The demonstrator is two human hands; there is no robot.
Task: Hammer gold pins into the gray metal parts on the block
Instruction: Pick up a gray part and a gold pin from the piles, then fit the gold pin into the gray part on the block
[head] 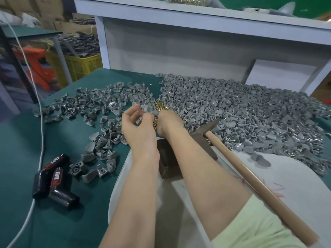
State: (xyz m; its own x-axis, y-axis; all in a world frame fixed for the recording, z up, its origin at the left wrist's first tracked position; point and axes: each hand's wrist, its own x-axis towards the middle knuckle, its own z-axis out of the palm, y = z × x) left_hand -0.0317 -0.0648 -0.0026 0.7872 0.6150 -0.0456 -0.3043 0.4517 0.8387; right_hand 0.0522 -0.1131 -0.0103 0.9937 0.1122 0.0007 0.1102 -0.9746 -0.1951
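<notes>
Pinching a gray metal part (145,109) between thumb and fingertips, the left hand (138,127) hovers just beside the right hand (170,124). That hand's fingers are buried in the gold pins (160,105), so its grip cannot be told. The block (167,158) sits beneath both forearms, and the hammer (206,136) lies right of them.
</notes>
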